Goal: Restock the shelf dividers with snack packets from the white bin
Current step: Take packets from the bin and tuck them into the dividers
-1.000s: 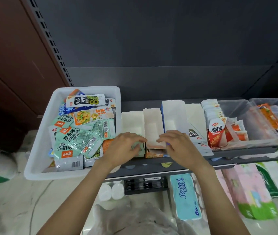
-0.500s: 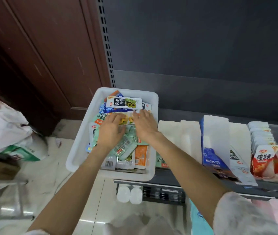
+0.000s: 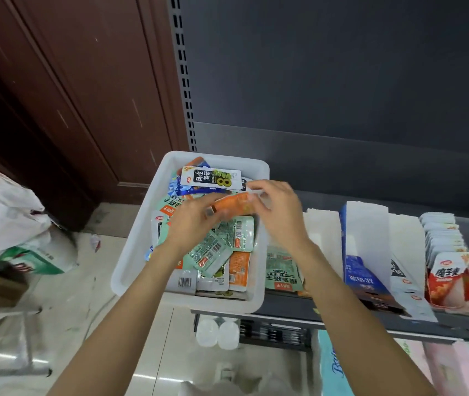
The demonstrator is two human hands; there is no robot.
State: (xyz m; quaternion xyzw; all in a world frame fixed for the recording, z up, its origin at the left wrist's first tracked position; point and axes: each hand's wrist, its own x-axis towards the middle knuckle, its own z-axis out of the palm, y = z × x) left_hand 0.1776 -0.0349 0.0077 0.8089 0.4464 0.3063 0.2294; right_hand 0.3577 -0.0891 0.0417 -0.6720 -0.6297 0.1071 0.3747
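Both hands meet above the white bin (image 3: 130, 252); the left hand (image 3: 192, 224) and right hand (image 3: 277, 212) pinch an orange snack packet (image 3: 232, 204) between them; its print is blurred; shelf dividers (image 3: 365, 238) stand beside the right hand.

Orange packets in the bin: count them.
2 showing: one orange packet held above the white bin by both hands, another lying at its front right. More may be buried.
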